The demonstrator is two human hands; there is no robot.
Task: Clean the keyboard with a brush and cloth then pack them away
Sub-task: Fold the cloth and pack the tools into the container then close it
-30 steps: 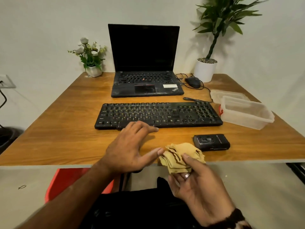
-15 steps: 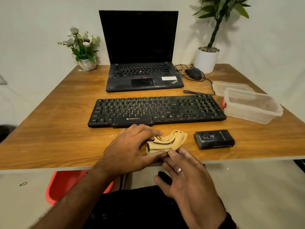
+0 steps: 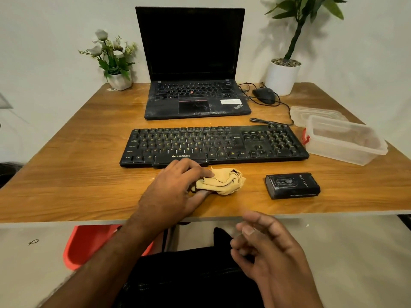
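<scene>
The left hand (image 3: 175, 187) gripped the cloth (image 3: 222, 181) just below the ZEBRONICS keyboard (image 3: 213, 145); the right hand (image 3: 266, 247) hung loosely curled, empty.

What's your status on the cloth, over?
Left hand grips yellow cloth on the table, just short of the keyboard. Right hand empty, below table edge. Nothing between cloth and keyboard.

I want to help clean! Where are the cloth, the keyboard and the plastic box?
cloth (image 3: 224, 182), head view, middle of its crumpled folds.
keyboard (image 3: 213, 144), head view, middle keys.
plastic box (image 3: 340, 150), head view, front wall.
</scene>
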